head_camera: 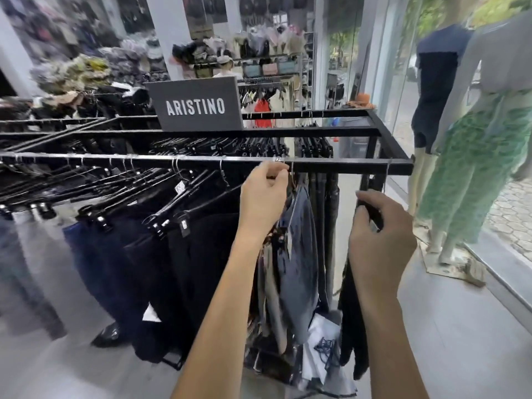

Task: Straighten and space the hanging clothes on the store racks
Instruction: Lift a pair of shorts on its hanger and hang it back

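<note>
Up at the front rail (345, 166) of the black rack, both hands were on the job. The left hand (263, 194) sat just under the bar, fingers curled in and pinching the thin wire hook of a hanger (292, 177). From that hanger a grey-blue garment (299, 254) drooped in loose, uneven folds, bunched close against other dark pieces behind it.

Over to the right, well apart from that cluster, the right hand (380, 228) had its fingers and thumb wrapped round the top of a black hanger (371, 210). Its wire hook ran up to the rail near the rack's right-hand corner. Below the hand a black garment (352, 312) fell long and narrow, edge-on to the camera.

Left of the hands, a row of dark trousers (172, 269) hung on black clip hangers (169, 214). These slanted at an angle rather than square to the bar, with navy, black and a paler grey pair side by side and small tags at the waistbands. The gaps between their hooks on the rail were uneven.

A dark sign reading ARISTINO (195, 106) stood on the middle bar of the rack. Low down by the rack's foot lay something white and crumpled (325, 338); what it was could not be told. By the glass front on the right stood a mannequin in green patterned trousers (472, 174) and another in a dark outfit (434, 82).
</note>
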